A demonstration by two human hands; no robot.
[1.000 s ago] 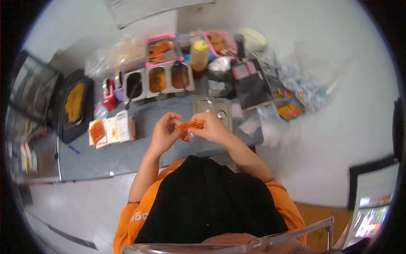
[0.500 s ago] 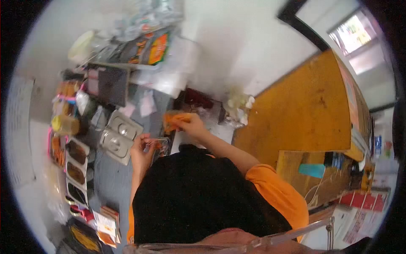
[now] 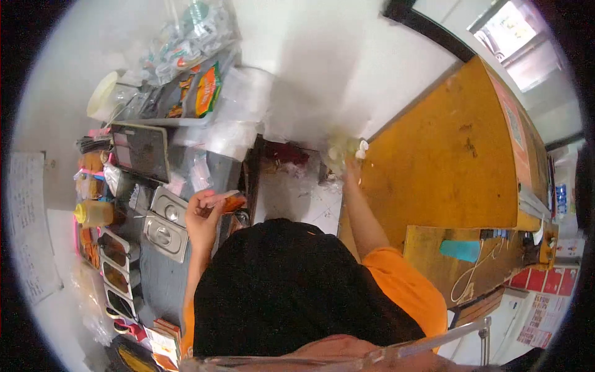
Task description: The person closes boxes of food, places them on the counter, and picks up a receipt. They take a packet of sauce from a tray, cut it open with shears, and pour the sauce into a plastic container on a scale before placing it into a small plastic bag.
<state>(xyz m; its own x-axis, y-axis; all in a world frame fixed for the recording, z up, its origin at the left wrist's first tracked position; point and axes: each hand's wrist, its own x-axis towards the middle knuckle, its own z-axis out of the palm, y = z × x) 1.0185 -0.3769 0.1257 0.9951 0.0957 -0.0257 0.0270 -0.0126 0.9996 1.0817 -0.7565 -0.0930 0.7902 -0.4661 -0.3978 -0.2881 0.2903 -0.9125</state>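
My left hand (image 3: pixel 201 217) pinches a small clear plastic packet (image 3: pixel 232 203) with orange-red contents, held over the edge of the grey counter (image 3: pixel 158 273). Two steel container lids (image 3: pixel 166 232) lie just left of that hand. Stretched out to the far side, my right hand (image 3: pixel 351 167) is at a pale, blurred heap of crumpled white and yellowish scraps (image 3: pixel 338 152) beside the wooden board. Its fingers are smeared by motion and partly lost against the heap.
A tablet (image 3: pixel 141 150) leans at the back of the counter. Sauce containers (image 3: pixel 114 249) and a yellow-capped bottle (image 3: pixel 96 214) line the wall side. A tray with orange packets (image 3: pixel 207 93) stands beyond. On the right rises a large wooden panel (image 3: pixel 440 155).
My right hand has moved away from my left hand, rightward to the heap of scraps; the orange thing it held is no longer visible there. My left hand keeps the packet, now raised slightly.
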